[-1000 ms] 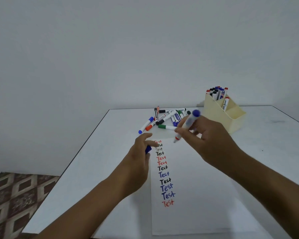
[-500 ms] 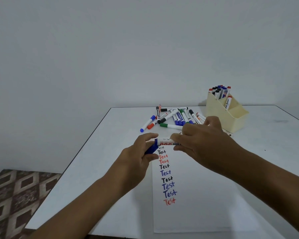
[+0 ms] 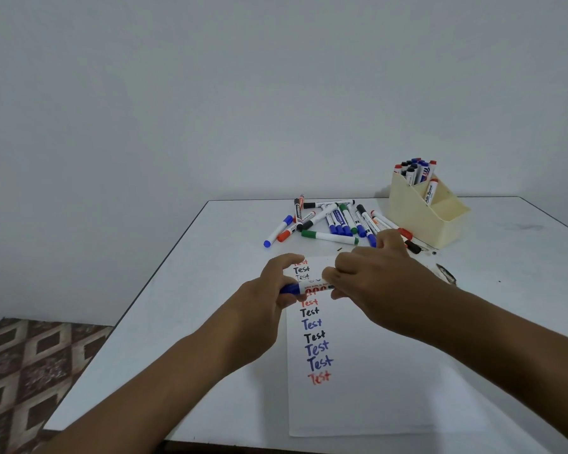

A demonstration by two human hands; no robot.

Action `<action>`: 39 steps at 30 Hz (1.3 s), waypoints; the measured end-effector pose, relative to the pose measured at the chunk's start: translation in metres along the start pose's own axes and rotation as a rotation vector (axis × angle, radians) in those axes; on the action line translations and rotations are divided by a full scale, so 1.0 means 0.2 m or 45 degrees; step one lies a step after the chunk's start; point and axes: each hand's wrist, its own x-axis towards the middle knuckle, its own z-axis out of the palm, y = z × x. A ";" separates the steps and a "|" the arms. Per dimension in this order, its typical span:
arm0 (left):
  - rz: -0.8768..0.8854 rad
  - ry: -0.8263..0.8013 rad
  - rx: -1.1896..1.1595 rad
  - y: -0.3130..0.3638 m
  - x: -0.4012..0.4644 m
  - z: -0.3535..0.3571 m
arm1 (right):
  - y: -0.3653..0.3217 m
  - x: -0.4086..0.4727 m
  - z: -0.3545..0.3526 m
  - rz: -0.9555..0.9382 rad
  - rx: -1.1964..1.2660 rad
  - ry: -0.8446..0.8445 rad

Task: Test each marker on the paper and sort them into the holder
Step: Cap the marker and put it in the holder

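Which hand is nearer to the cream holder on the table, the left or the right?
The right hand is nearer: it is just in front of the cream holder, toward its left side. The left hand is farther left, beyond the blue marker that both hands hold.

A blue-capped white marker (image 3: 312,287) lies level above the paper (image 3: 358,398), gripped at both ends.
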 end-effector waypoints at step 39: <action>0.393 -0.139 0.315 -0.36 -0.27 0.20 | -0.44 -0.25 -0.03 1.266 2.065 0.066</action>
